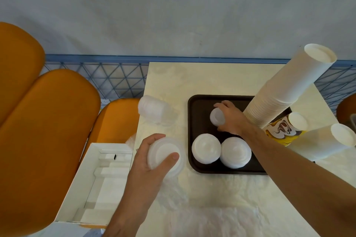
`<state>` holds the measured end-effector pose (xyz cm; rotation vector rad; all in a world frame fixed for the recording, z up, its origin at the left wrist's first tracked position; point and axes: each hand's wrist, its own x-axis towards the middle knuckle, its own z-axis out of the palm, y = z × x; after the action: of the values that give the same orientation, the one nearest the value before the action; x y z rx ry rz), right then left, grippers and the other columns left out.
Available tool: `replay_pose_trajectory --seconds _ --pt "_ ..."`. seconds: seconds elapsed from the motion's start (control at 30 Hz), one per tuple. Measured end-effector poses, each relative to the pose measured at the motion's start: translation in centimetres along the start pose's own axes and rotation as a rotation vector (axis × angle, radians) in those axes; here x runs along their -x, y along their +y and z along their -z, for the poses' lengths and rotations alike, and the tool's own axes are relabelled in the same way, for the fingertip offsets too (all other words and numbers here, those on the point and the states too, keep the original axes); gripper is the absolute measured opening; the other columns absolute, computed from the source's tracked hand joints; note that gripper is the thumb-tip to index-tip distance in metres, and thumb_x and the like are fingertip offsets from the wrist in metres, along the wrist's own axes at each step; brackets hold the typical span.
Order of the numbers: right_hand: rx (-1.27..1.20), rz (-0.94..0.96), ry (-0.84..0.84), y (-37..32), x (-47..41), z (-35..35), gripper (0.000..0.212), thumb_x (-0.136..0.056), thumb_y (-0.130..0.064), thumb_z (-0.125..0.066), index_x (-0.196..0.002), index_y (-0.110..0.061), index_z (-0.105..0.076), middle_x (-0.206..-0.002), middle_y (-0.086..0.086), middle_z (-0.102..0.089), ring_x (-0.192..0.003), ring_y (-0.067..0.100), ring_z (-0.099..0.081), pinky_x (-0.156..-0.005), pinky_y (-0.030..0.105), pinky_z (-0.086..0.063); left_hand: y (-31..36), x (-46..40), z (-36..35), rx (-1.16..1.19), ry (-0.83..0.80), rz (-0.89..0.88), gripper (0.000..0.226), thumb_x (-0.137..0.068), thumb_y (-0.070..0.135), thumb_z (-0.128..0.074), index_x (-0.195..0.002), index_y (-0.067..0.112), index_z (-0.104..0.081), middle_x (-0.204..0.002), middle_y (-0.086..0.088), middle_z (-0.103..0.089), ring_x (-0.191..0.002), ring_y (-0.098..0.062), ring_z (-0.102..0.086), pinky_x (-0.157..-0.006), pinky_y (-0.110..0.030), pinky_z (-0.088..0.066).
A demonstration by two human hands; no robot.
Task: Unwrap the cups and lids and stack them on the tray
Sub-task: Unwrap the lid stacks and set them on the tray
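From the head camera, a pale cream counter [202, 82] carries a black tray [198, 106] set toward its right side. The right hand [231, 119] reaches over the tray's far half with its fingers closed around a small stack of white lids [217, 116], held just above or on the tray floor; which of the 2 is hard to tell from this angle. On the near half of the tray stand 2 more lid stacks side by side and touching: the left lid stack [206, 148] and the right lid stack [235, 152]. The left hand [152, 161] is off the tray, just beside its left edge, gripping a wrapped bundle of lids [165, 155] whose clear plastic trails down over the counter. Another wrapped sleeve of lids [154, 110] lies on its side at the counter's left edge, well apart from both hands. At the tray's right corner a tall stack of white paper cups [285, 90] rises, leaning in the wide-angle view, with a printed yellow cup [283, 131] beside its base and a shorter white cup stack [327, 144] lying near it. Crumpled clear wrap [212, 217] covers the near counter. A white cardboard box [92, 183] sits open to the left, beside orange seat cushions [38, 131].
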<state>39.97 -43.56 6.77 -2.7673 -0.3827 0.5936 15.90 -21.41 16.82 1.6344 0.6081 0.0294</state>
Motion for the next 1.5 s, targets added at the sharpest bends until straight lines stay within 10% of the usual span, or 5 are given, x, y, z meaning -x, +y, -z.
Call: replay_pose_trajectory --seconds 0.5,0.67,0.8,1.13,1.5 --pt "0.032 -0.027 -0.075 -0.9 -1.2 1.0 0.097 -0.074 -0.038 -0.088 -0.154 -0.026 -0.035 -0.157 0.005 -0.039 -0.139 0.029 -0.043 -0.111 0.044 -0.041 0.0 0.3 0.3 -0.013 0.019 0.010 0.052 -0.077 0.035 -0.080 -0.117 0.050 -0.051 -0.116 0.019 -0.054 -0.110 -0.015 -0.052 -0.097 -0.046 -0.053" --pt "-0.455 0.044 0.166 -6.0 5.1 4.6 0.031 -0.096 -0.029 -0.068 -0.125 -0.022 -0.064 -0.120 -0.003 -0.068 -0.110 0.016 -0.064 -0.093 0.029 -0.049 0.1 0.4 0.0 0.041 0.024 0.012 0.052 -0.070 0.044 -0.078 -0.114 0.050 -0.053 -0.114 0.021 -0.055 -0.109 -0.013 -0.053 -0.093 -0.038 -0.052" --pt "-0.899 0.236 -0.074 -11.0 13.3 6.1 0.011 -0.095 -0.015 -0.069 -0.105 -0.017 -0.074 -0.092 0.004 -0.074 -0.081 0.015 -0.071 -0.081 0.031 -0.060 0.7 0.7 -0.7 0.054 -0.006 -0.001 0.046 -0.073 0.043 -0.077 -0.111 0.054 -0.054 -0.115 0.021 -0.058 -0.111 -0.010 -0.054 -0.089 -0.032 -0.050" --pt "-0.696 0.250 0.140 -12.4 18.2 5.0 0.008 -0.092 -0.023 -0.074 -0.099 -0.022 -0.076 -0.087 -0.013 -0.074 -0.085 0.006 -0.070 -0.080 0.023 -0.059 2.3 1.6 -1.5 -0.060 -0.065 -0.017 0.046 -0.081 0.038 -0.075 -0.106 0.056 -0.040 -0.105 0.032 -0.045 -0.095 -0.001 -0.052 -0.051 -0.004 -0.041" --pt "-0.550 0.273 0.308 -12.8 19.4 4.2 0.008 -0.093 -0.017 -0.071 -0.091 -0.023 -0.065 -0.080 -0.015 -0.068 -0.085 0.004 -0.065 -0.074 0.014 -0.056 3.3 2.5 -1.7 -0.026 -0.101 0.041 0.054 -0.059 0.060 -0.064 -0.108 0.053 -0.041 -0.107 0.029 -0.046 -0.095 -0.003 -0.052 -0.058 -0.008 -0.039"
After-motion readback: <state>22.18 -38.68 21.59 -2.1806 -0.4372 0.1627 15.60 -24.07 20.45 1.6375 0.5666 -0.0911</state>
